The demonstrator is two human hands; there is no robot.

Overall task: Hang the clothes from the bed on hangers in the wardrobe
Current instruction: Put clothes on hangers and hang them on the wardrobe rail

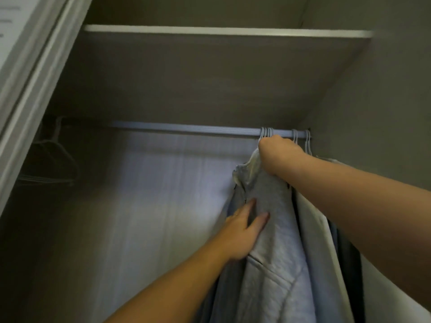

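Right of centre, the right hand [277, 155] is gripping the grey hoodie [277, 243] by its collar, just under the hanger hooks [266, 132] on the rail [186, 128] — the left hand [242, 231], fingers straight, is pressing against the hoodie's front, lower centre.

A shelf [221, 31] lies above the rail [186, 129], with hanger hooks [265, 132] crowded at the rail's right end and spare hangers [52, 164] at its far left. The zip sweatshirt [272, 241] hangs leftmost of the clothes, with other garments [313, 229] to its right. The right hand [277, 155] grips its collar just under the rail, and the left hand [242, 231] rests lower on its front.
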